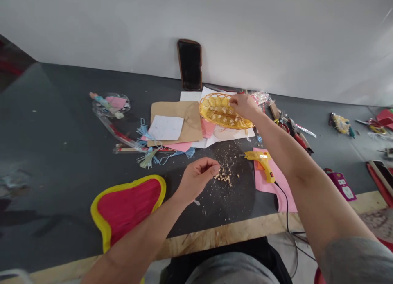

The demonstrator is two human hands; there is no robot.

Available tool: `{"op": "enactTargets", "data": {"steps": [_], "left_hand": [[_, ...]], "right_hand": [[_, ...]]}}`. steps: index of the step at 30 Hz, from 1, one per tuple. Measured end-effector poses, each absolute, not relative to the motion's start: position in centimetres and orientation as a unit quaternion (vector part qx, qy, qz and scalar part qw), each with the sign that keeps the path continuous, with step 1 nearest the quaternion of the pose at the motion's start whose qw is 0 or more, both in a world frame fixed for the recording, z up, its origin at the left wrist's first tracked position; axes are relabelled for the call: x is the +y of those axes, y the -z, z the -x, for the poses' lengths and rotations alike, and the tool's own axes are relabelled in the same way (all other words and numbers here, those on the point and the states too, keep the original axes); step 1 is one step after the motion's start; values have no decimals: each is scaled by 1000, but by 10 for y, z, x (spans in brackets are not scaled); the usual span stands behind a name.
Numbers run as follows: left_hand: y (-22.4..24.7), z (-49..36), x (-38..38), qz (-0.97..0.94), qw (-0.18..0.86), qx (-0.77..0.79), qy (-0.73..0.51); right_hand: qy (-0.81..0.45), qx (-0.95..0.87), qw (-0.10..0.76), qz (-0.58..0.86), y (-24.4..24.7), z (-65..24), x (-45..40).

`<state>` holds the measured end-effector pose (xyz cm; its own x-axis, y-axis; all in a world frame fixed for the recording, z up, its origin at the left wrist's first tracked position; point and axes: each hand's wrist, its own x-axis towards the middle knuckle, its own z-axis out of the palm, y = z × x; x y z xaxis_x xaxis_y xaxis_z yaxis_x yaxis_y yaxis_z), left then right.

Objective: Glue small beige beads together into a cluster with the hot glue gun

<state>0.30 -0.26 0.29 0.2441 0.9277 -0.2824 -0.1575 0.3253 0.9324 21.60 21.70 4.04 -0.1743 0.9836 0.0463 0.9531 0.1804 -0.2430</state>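
My left hand (196,178) hovers at the edge of a pile of small pale wooden-looking pieces (226,177), thumb and fingers pinched together. Whatever may be between those fingertips is too small to make out. Farther back, my right hand (245,105) reaches over the right side of a yellow woven basket (211,120), its fingers also closed in a pinch. What it holds, if anything, is hidden. Small whitish clusters (224,110) lie spread inside the basket. Fine crumbs surround the pile on the dark tabletop (76,161).
A yellow glue gun (264,163) rests on pink felt (264,183), its cord hanging over the edge. A phone (190,65) leans on the wall. Papers (167,127), blue tassels (149,155), a red shape with yellow border (129,204) and pliers (299,138) lie about.
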Motion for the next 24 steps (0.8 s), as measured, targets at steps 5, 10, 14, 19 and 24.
{"op": "enactTargets", "data": {"steps": [5,10,14,19,24], "left_hand": [[2,-2,-4,-413,675,437,-427],[4,-1,-1,-417,648,401,-495],[-5,-1,2,-433,624,401,-512],[-20,-7,2,-422,641,381,-516],[-23,-14,4,-417,652,389,-499]], "right_hand": [[-148,-751,205,610,-49,-226,209],[-273,-749,300,525,-72,-223,161],[-372,-750,331,435,-81,-211,111],[-459,-746,312,368,-73,-193,70],[-482,-747,304,342,-60,-182,52]]}}
